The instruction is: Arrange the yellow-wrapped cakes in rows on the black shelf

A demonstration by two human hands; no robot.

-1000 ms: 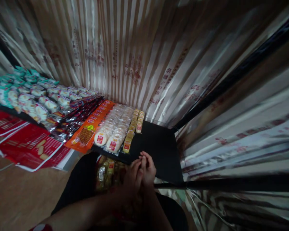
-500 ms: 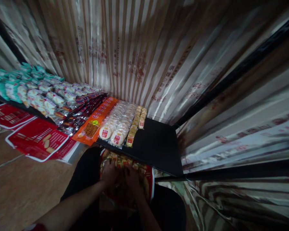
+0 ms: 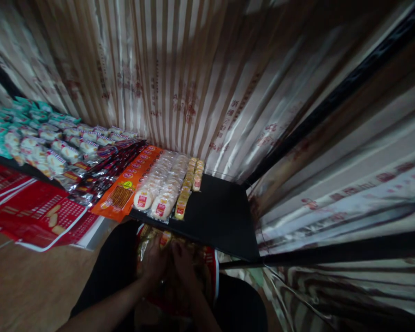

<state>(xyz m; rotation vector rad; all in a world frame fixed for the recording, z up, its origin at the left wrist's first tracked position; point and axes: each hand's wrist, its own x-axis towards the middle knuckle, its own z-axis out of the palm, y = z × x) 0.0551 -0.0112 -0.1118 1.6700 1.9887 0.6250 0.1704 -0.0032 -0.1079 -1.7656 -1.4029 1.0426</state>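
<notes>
Hands meet low in the view, over the person's lap: the left hand (image 3: 154, 263) and the right hand (image 3: 181, 263) sit side by side, both sunk into the open red snack bag (image 3: 210, 272) that rests just below the front edge of the black tabletop (image 3: 217, 216). The light there is too dim to tell whether either grip is clenched on a packet or lies released among them; one small yellow-wrapped packet (image 3: 164, 239) shows just above the left fingers. Beyond the bag, on the tabletop, a single file of yellow packets (image 3: 188, 190) runs away from the person, touching the rows of round white cakes (image 3: 161, 184) on its left. Next over lies the orange strip of packets (image 3: 131, 182), then dark red wrappers (image 3: 103, 177), then teal and white packets (image 3: 27, 138) far to the left. Flattened red bags (image 3: 38, 216) lie on the wooden floor (image 3: 27, 286). Striped satin curtain (image 3: 180, 78) hangs behind it all.
</notes>
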